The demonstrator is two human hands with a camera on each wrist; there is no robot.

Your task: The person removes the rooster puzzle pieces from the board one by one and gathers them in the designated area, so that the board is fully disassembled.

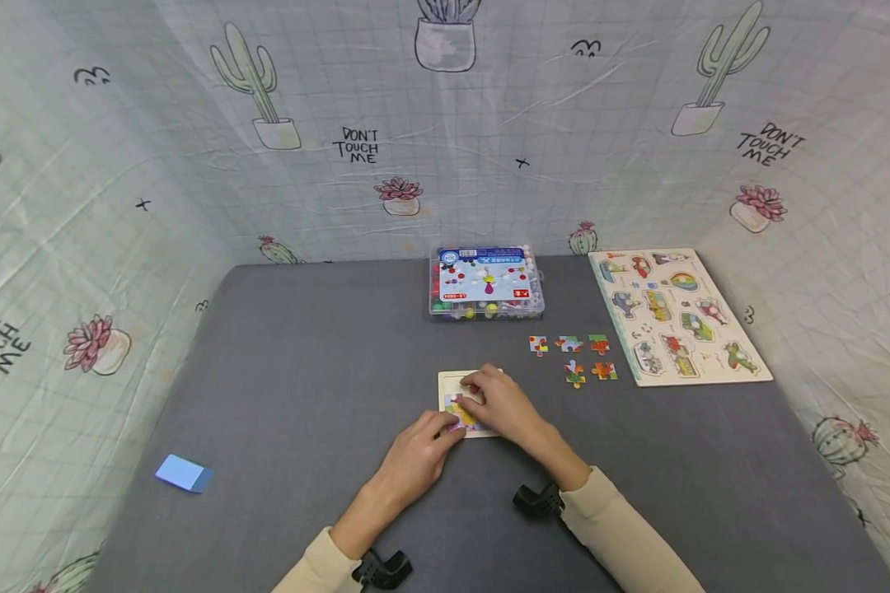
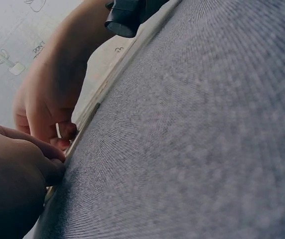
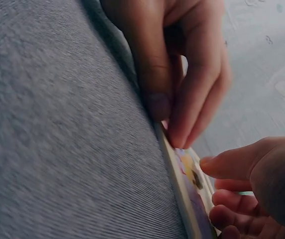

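Observation:
A small jigsaw puzzle tray (image 1: 448,376) with a pale wooden rim lies flat on the table, partly hidden by both hands. Colourful pieces fill its lower part. The left hand (image 1: 415,455) grips the tray's near left corner, its thumb at the rim and its fingertips over the pieces. Above the tray, the right hand (image 1: 506,403) has its thumb at the puzzle surface and its fingers loosely bent by the far part; the right wrist view shows no piece between them. Several loose puzzle pieces (image 1: 569,344) lie to the right, beyond the right hand.
Behind the tray stands a clear plastic box (image 1: 487,284) of coloured beads with a blue label. A larger wooden picture board (image 1: 700,333) lies at the far right. A light blue block (image 1: 184,473) sits at the left. Printed cloth walls border the grey table (image 1: 304,346).

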